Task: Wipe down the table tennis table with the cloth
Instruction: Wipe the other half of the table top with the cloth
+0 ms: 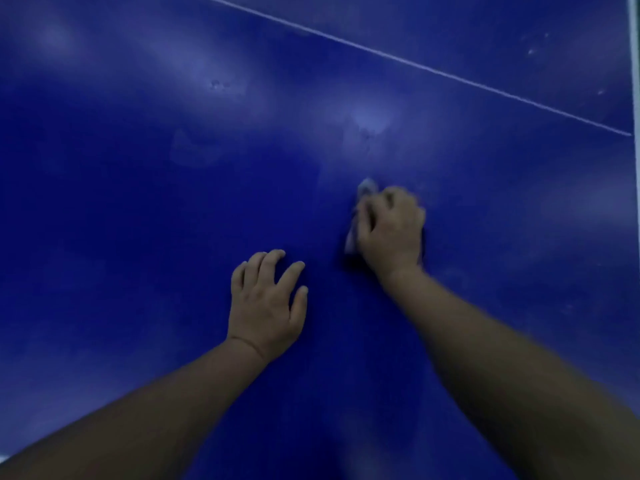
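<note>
Cloth [360,216]: bunched under right hand [391,230], on blue table [138,202].
Right hand: fingers curled round cloth, blurred.
Left hand [266,306]: nearer, left of cloth; fingers spread, resting flat, holding nothing.

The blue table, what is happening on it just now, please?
A person is wiping the table tennis table with a small pale cloth. The right hand grips the bunched cloth against the surface and looks blurred, so it is probably moving. The left hand rests on the table beside it, fingers spread, holding nothing. A few small marks show farther up, below the white line.
</note>
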Action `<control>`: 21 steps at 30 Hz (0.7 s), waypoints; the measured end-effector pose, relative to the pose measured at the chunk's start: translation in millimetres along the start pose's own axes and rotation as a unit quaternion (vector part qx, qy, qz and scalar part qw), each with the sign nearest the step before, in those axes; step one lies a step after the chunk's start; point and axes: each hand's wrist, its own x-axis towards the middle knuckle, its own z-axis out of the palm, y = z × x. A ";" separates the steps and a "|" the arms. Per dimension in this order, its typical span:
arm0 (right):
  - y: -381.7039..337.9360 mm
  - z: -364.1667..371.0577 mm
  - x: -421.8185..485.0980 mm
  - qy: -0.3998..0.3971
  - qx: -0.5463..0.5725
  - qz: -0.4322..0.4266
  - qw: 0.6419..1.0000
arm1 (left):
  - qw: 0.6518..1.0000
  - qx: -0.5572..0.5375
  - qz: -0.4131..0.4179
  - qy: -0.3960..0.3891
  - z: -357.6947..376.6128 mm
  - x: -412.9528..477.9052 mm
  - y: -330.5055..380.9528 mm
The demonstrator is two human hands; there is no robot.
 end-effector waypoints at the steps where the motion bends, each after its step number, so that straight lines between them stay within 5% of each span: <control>1: -11.0 0.8 -17.6 -0.014 0.017 -0.028 0.999 | 1.000 -0.005 0.002 0.008 -3.4 18.3 -1.4; 5: -15.1 9.6 -2.4 -0.053 0.028 -0.116 0.991 | 0.999 -0.017 -0.020 0.032 -14.7 106.0 -1.9; 9: 9.7 25.6 84.9 0.013 0.006 0.042 0.999 | 0.999 -0.022 0.010 0.044 -10.0 183.6 15.6; 14: 27.3 38.9 134.3 0.008 -0.022 0.059 0.998 | 0.999 0.012 -0.010 0.046 14.0 208.3 28.2; 21: -20.3 17.2 31.7 -0.020 0.020 -0.007 1.000 | 0.995 -0.073 -0.039 0.064 3.1 206.3 31.5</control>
